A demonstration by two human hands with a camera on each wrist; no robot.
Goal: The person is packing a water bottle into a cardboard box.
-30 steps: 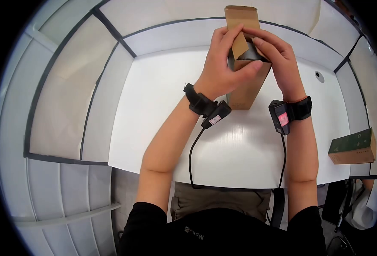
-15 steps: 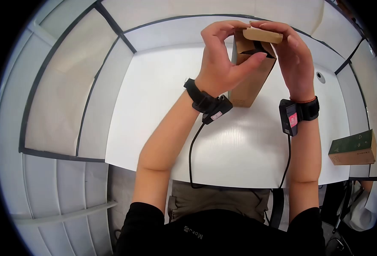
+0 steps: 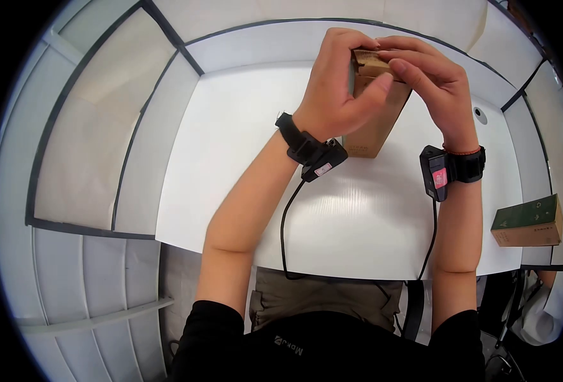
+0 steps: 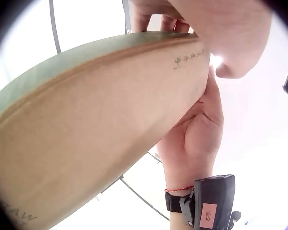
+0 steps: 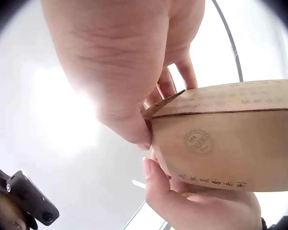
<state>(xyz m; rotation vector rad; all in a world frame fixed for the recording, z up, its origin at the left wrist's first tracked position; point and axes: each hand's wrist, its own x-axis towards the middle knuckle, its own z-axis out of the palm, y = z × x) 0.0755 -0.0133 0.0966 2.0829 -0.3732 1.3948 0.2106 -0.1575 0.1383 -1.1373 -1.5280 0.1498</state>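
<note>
The tall brown cardboard box [image 3: 374, 124] stands on the white table, with its lid [image 3: 372, 65] folded down over the top. My left hand [image 3: 339, 95] grips the box's upper left side, fingers bent behind the top and thumb on the near side. Over the top right, my right hand [image 3: 444, 89] holds the lid edge between thumb and fingers. A flap [image 5: 165, 103] sticks up slightly under that hand in the right wrist view. The box's contents are hidden. One green side [image 4: 81, 52] shows in the left wrist view.
A second box [image 3: 527, 221], green and brown, lies at the table's right edge. Low white partitions [image 3: 262, 48] surround the table [image 3: 230, 140]. A round hole [image 3: 480, 115] sits at the back right. Black cables hang from both wrist cameras.
The lid has swung from standing up to lying down over the box top, covering the dark opening. My right hand first moved right, then its fingers came down onto the lid.
</note>
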